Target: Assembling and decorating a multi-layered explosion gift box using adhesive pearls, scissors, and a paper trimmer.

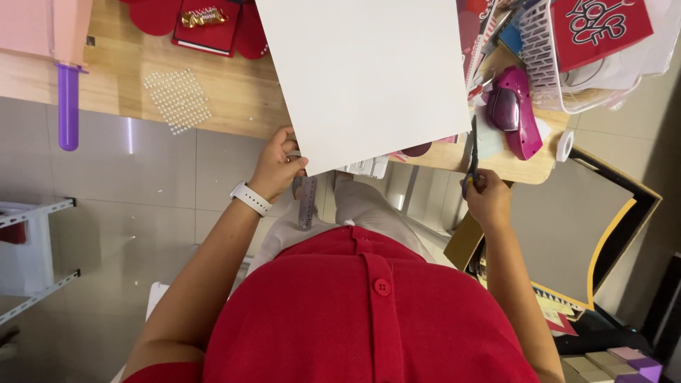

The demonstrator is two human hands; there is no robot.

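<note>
Nearest the camera, lower centre of the frame: the person's red buttoned top [369, 312], both forearms reaching up toward the wooden surface [234, 92]. Left hand [278, 169], white wristband [250, 198] on the wrist, has its grip closed on the lower left corner of a large white sheet of card [369, 78], thumb on top; a metal ruler [307, 202] hangs down from the same hand, seemingly pinched along with the corner. Right hand [488, 197], centre right, has its grip closed through the handles of a pair of scissors [472, 159], blades pointing up the frame at the sheet's lower right corner. The sheet lies in the upper centre, tilted, its near edge overhanging the edge of the surface. Judgement on progress: cutting looks barely begun; the blades sit at the right-hand edge and I cannot tell whether they have bitten in; the sheet shows no slit or loose offcut, so nearly all of the cut appears left. Farther off, right: a magenta hand tool [512, 110], a white basket [543, 57] holding red card, a tape roll [565, 145]. Upper left: a sheet of pearl stickers [177, 99], a purple stick [68, 106], red paper hearts [152, 14].
</note>
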